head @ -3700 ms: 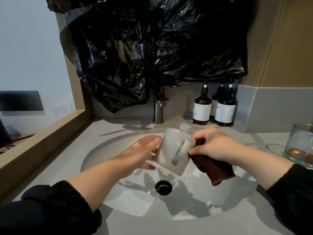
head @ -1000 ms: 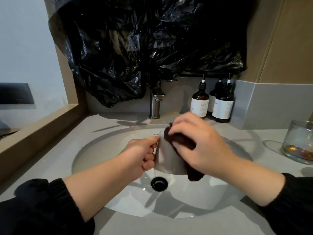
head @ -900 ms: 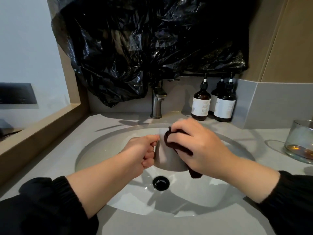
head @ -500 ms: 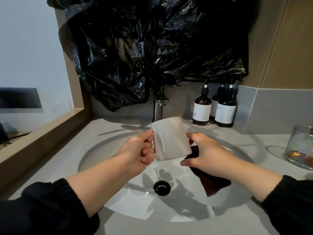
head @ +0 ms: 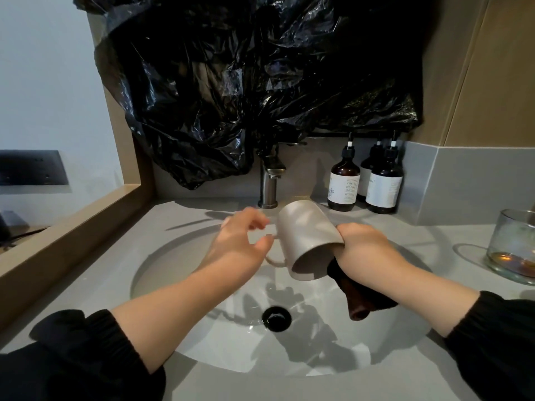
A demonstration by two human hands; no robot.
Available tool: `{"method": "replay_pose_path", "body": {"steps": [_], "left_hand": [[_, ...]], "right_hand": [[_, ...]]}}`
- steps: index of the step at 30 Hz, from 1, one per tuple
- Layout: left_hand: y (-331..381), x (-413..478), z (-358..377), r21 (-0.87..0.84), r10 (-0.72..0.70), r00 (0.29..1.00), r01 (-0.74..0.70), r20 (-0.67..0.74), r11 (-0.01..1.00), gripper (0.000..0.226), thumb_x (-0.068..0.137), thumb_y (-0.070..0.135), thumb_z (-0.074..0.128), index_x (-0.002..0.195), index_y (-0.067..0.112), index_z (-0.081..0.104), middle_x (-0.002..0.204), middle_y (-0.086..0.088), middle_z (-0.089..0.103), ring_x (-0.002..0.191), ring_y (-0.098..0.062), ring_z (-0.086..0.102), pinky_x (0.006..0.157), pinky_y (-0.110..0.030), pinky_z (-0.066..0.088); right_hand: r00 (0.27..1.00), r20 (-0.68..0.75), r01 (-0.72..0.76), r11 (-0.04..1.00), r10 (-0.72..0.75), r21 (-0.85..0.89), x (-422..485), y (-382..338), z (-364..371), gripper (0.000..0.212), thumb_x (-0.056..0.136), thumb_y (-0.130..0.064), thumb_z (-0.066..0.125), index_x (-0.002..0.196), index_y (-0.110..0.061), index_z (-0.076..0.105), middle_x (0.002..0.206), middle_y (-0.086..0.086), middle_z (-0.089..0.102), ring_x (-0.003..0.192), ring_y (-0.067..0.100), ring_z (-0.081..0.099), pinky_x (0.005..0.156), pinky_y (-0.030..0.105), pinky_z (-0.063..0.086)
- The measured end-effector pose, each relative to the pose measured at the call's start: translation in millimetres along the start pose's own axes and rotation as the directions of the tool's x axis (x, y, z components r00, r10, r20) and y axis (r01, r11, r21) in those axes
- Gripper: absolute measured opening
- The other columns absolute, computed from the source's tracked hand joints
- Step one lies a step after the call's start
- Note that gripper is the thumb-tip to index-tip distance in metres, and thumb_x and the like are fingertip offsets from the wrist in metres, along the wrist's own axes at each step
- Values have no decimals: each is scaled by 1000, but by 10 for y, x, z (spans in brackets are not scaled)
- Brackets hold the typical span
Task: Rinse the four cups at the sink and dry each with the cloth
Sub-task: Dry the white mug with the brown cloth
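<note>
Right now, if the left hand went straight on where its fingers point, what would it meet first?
Probably the pale grey ceramic mug, near its handle; the left hand hovers open just beside it, depth unclear.

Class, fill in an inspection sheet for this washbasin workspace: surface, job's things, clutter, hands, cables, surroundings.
Surface: grey counter around a white sink, glistening near the drain.
Job's things: pale mug tilted over the sink; dark cloth pushed into its mouth, tail hanging out.
Clutter: three brown pump bottles at the back; glass jar on the right.
Hands: left hand open beside the mug's handle; right hand grips the cloth at the mug's rim, fingers hidden inside.
Cables: nothing seen.
Surroundings: black plastic sheet hanging above the faucet; wooden ledge on the left.
</note>
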State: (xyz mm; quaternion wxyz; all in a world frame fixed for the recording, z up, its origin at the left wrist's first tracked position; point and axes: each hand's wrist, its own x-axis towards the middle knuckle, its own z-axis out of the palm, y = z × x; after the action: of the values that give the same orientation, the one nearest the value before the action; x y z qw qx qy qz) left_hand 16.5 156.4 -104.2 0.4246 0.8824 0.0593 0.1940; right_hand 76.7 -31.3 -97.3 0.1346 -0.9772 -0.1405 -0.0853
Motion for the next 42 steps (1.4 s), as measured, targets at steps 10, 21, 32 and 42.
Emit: {"method": "replay_pose_path", "body": {"steps": [10,21,32,42], "left_hand": [[-98,-53,-35,171,284,866,-380,410,909,12,84,36,69,89,25,66,96,12,60,93,-5,55,91,-33,46],[-60,-33,-1,-12,91,860,-98,503,995,46,92,21,62,47,21,57,43,9,52,59,-11,63,63,-19,47],[-118,17,54,-270,-19,939,118,342,956,49,92,12,61,45,12,49,42,1,41,56,-23,52,67,-30,55],[-120,6,-36,-351,81,953,28,291,936,39,91,8,60,53,5,54,52,-4,49,53,-15,56,66,-28,53]], "right_hand": [[928,343,-148,989,143,-12,16,45,-89,15,93,-24,46,86,-13,52,78,3,55,73,22,53,52,24,36],[909,399,-168,981,118,94,24,36,-21,31,93,-40,53,74,-15,51,74,2,54,66,18,51,53,26,37],[986,-160,57,790,52,610,45,25,-174,7,89,-25,57,90,-21,50,79,-5,53,73,9,50,62,12,36],[770,182,617,786,-612,35,-284,-97,-220,78,71,-45,77,138,-33,39,128,-19,36,120,1,32,90,8,28]]}}
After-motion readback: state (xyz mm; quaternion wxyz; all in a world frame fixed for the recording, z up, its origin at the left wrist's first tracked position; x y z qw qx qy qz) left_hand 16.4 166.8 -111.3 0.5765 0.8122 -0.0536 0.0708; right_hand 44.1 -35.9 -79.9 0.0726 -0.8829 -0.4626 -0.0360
